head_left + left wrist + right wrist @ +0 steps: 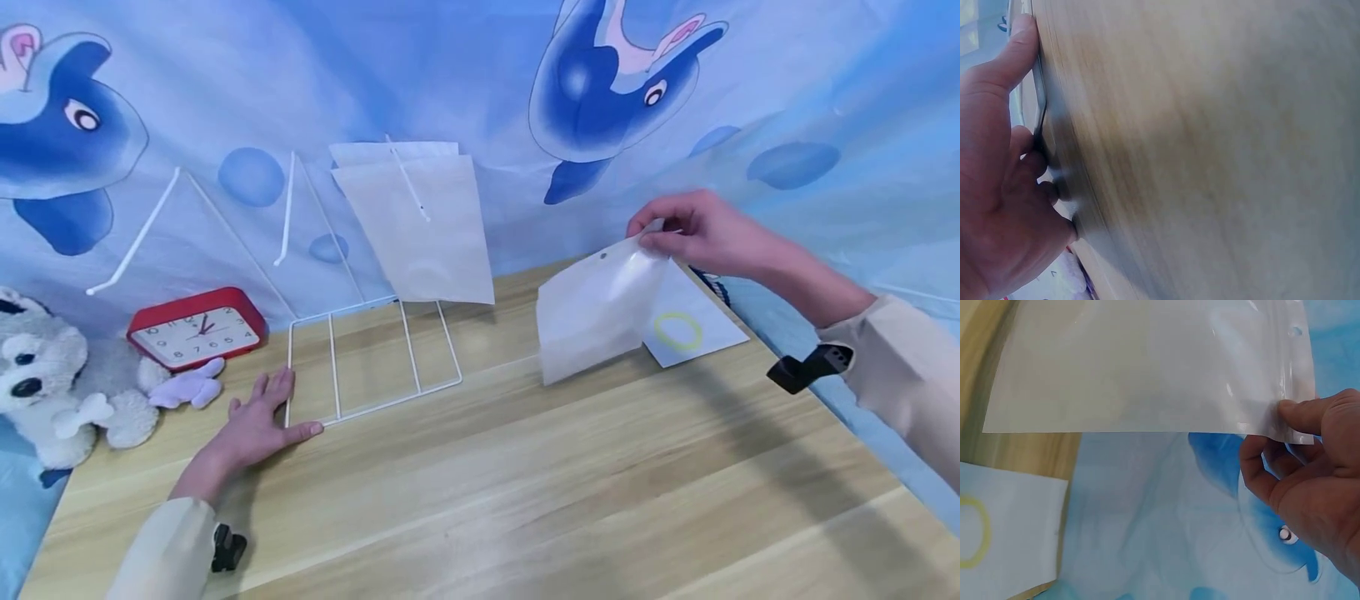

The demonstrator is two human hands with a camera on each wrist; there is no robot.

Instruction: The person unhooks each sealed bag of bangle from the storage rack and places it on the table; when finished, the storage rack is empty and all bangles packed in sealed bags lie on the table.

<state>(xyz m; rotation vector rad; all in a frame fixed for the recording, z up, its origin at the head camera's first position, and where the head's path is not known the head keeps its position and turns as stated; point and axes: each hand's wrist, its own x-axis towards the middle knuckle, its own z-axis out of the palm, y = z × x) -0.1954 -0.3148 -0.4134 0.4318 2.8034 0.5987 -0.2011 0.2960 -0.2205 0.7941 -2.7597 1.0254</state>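
My right hand (701,233) pinches the top corner of a white plastic zip bag (596,312), thumb on one face and fingers behind. A punched hole (1297,331) shows near the bag's top edge. Lower on the table lies a flat white bag or sheet (678,329) with a yellow ring, partly covered by the held bag. My left hand (258,425) rests at the front left corner of a white wire rack (375,406), fingers spread, the thumb (1021,44) along the wire. Similar white bags (427,229) hang on the rack's right prong (407,179).
Two bare prongs, left (138,229) and middle (287,208), slant up from the rack. A red clock (197,327), a plush dog (45,375) and a small purple plush (187,385) stand left on the wooden table (525,483). A blue curtain (480,67) hangs behind.
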